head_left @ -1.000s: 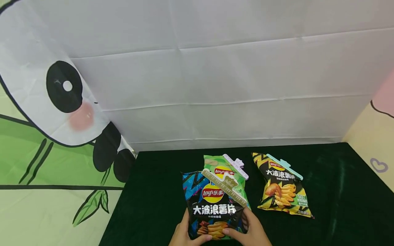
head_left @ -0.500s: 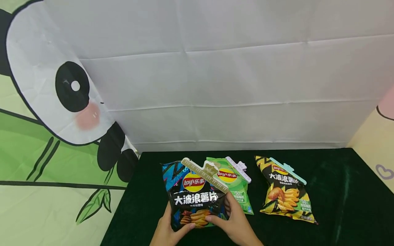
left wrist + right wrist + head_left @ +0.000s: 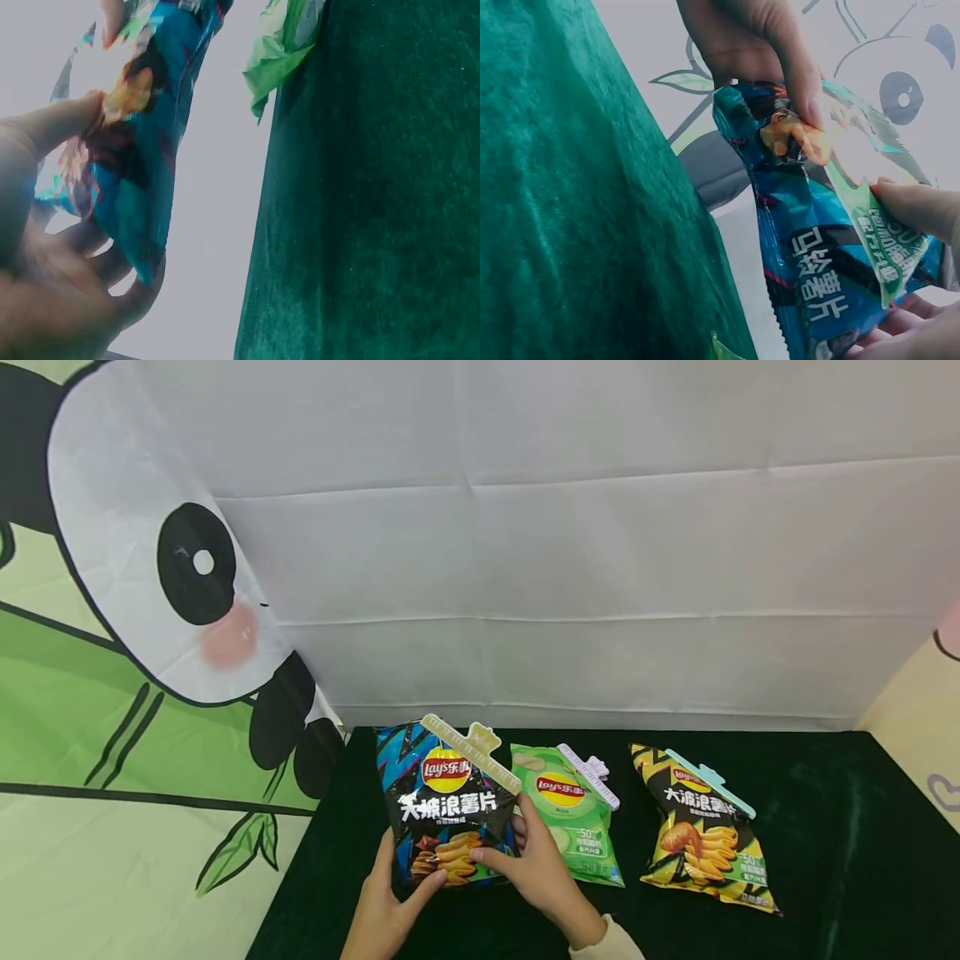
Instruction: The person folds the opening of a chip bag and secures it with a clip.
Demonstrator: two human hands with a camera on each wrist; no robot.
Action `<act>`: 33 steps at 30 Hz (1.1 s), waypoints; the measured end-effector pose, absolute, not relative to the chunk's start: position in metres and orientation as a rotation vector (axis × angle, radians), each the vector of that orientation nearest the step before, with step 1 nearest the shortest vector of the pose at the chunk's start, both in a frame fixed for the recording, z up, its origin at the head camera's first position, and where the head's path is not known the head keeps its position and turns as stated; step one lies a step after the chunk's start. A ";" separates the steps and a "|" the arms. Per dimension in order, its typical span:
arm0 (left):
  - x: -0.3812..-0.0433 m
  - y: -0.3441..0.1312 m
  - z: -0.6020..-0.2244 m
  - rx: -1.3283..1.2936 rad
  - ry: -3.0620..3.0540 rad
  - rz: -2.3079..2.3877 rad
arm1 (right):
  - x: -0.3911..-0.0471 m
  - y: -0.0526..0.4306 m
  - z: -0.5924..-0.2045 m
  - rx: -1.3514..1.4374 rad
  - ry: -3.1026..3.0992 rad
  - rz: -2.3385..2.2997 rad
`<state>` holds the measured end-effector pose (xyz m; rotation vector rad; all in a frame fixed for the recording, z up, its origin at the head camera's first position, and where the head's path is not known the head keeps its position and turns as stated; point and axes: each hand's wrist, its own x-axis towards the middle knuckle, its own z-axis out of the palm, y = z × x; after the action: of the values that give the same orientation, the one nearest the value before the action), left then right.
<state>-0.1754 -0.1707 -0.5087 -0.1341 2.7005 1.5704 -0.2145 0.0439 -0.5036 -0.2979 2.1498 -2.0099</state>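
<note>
A black-and-blue bag of Lay's chips [image 3: 453, 808] with a cream bag clip [image 3: 472, 752] slanting across its top right is held up between both hands. My left hand [image 3: 390, 897] grips its lower left side, thumb on the front and fingers behind. Across from it, my right hand [image 3: 536, 860] holds the lower right side, its thumb pressing the front near the printed chips. In both wrist views the bag [image 3: 139, 142] shows side-on, with fingers curled round its back. Just right of it lies a green Lay's bag [image 3: 562, 814] with a lilac clip [image 3: 592, 772].
Farther right on the dark green cloth-covered table [image 3: 817, 860] lies a yellow-and-black Lay's bag [image 3: 701, 835] with a light blue clip [image 3: 711, 781]. A pale backdrop [image 3: 570, 568] rises behind the table's back edge, with a panda-printed cloth [image 3: 150, 610] at the left.
Both hands have carried the black-and-blue bag left and slightly away from me, off the front of the green bag, which is now largely uncovered. The view has shifted a little left.
</note>
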 end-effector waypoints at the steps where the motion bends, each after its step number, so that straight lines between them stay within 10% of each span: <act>1: -0.177 -0.171 -0.509 -0.142 2.710 1.565 | -0.218 0.042 -0.504 -0.300 2.149 -2.015; 33: -0.215 -0.193 -0.546 -0.363 2.757 1.566 | -0.250 -0.003 -0.535 -0.072 2.323 -1.751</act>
<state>-0.2150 -0.1929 -0.5456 -0.3626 2.7574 1.5660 -0.2498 -0.0031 -0.5354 -0.0721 2.3232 -1.7512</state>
